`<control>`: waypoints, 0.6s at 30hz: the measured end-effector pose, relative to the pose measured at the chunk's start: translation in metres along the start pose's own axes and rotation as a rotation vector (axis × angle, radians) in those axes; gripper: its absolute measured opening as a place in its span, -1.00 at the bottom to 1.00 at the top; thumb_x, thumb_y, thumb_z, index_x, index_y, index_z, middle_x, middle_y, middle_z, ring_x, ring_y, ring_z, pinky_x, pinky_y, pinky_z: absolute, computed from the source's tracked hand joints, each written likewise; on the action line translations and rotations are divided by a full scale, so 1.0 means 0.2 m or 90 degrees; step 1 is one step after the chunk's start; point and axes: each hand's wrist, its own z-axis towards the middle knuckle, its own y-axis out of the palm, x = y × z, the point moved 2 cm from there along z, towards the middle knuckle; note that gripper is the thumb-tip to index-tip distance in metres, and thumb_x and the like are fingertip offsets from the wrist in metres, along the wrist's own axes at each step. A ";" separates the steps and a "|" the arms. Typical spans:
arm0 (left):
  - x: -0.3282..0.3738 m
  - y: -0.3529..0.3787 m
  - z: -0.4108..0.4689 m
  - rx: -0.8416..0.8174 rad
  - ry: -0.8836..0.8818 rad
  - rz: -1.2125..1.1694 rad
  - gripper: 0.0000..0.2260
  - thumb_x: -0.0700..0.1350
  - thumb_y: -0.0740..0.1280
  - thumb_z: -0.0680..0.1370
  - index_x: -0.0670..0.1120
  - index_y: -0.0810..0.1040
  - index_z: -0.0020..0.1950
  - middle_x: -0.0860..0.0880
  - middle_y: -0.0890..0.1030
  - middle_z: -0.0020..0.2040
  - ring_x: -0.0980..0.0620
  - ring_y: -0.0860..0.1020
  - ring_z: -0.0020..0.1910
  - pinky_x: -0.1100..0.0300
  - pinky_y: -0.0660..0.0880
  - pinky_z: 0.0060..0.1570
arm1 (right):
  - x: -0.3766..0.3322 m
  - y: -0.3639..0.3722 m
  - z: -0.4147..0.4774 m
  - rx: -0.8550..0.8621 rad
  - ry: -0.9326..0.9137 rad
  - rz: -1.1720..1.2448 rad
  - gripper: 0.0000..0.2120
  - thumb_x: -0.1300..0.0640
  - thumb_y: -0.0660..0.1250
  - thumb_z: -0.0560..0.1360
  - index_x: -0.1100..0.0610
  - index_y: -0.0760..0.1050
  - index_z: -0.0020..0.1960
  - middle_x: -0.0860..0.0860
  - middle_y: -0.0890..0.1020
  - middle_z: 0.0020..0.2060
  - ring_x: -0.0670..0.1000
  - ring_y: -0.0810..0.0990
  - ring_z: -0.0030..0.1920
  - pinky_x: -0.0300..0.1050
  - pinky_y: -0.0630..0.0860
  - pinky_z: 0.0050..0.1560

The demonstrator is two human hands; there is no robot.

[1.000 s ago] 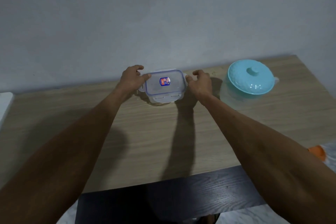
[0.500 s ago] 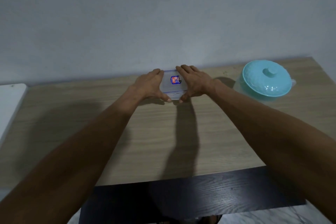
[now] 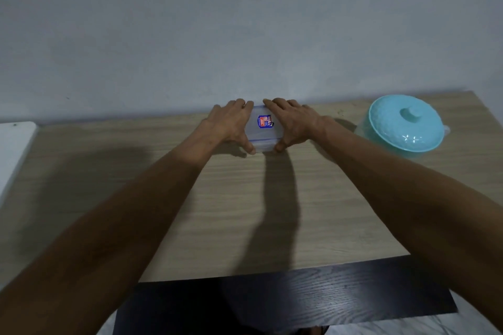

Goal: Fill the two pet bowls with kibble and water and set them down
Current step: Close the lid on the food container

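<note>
container [image 3: 262, 134] lies crosswise, upright, held by left hand [image 3: 231, 125] and right hand [image 3: 294, 124].

The left hand [image 3: 231, 124] and right hand [image 3: 292, 122] hide both ends of the clear container [image 3: 261, 136], whose sticker [image 3: 264, 121] is too small to read.

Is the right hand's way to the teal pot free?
Likely yes: the right hand grips the clear container and must release first, but only bare table separates it from the teal pot.
</note>
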 end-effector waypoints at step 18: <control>-0.03 0.07 -0.11 0.086 -0.153 -0.438 0.03 0.29 0.48 0.34 -0.14 0.06 0.60 -0.10 0.13 0.60 -0.03 0.13 0.57 0.03 0.15 0.51 | 0.03 0.07 -0.14 0.186 0.197 0.424 -0.05 -0.19 0.46 0.42 0.27 0.10 0.55 0.24 0.22 0.53 0.18 0.19 0.54 0.04 0.24 0.47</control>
